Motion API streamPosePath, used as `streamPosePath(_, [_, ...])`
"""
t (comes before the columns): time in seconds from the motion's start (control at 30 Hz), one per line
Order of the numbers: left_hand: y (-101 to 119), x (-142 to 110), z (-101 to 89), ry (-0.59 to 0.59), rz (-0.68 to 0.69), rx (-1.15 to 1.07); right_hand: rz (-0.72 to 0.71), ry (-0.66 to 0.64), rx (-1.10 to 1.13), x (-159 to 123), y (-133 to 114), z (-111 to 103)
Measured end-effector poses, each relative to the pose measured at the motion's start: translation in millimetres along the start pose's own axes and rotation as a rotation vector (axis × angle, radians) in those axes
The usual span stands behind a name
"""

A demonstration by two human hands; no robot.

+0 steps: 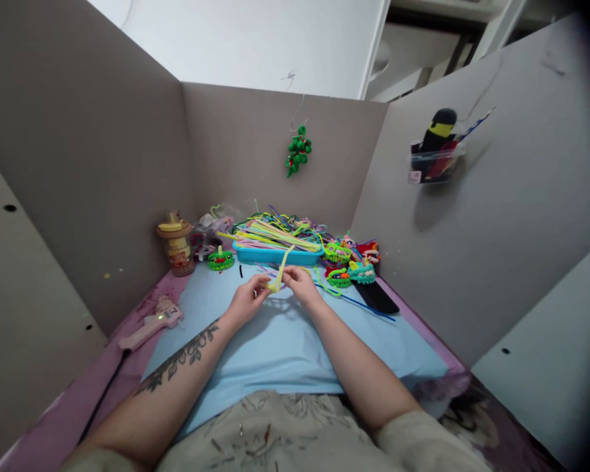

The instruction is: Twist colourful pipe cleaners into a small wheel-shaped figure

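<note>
The left grip (252, 297) and right grip (301, 286) both clamp a slender, pale-yellow pipe-cleaner strip (279, 278). Its free end rises above both, leaning rightward.

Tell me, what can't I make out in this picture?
All in the head view:
1) Part of the yellow strip: covered by the fingers of the left hand and right hand.
2) The floor of the tray: buried under pipe cleaners.
3) The far end of the cord: lost behind the left arm.
4) Any wording on the label: too small and blurred.
</note>
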State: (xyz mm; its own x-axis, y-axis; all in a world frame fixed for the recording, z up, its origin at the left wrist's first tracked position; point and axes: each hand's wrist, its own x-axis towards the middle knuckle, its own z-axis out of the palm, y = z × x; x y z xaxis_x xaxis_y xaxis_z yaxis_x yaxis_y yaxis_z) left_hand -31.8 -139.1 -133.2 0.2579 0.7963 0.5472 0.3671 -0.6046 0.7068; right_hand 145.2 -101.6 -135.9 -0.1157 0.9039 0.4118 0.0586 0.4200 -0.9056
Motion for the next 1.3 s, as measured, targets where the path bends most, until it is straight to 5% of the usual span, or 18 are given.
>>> streamPosePath(0.17, [0.2,2.7,-2.0,0.047,0.021,0.072,-0.055,0.028,-0.118,-5.3,-6.4,4.6])
streamPosePath(0.4, [-0.2,7.1,3.5,0.039,-0.183,-0.130,-0.357,0.057,-0.580,-15.2,-14.8,14.5])
streamPosePath(0.83, [4.3,6.1,5.3,0.067,-0.485,-0.415,-0.351,-0.009,-0.539,-17.2,-15.8,21.9])
streamPosePath(1.13, [-7.4,5.0,8.9,-0.023,-0.450,-0.339,-0.252,0.098,-0.465,-15.1,-10.5,21.0])
streamPosePath(1.3, [-7.5,3.7,5.9,0.149,-0.260,0.061,-0.241,0.051,-0.459,-15.8,-11.6,22.7])
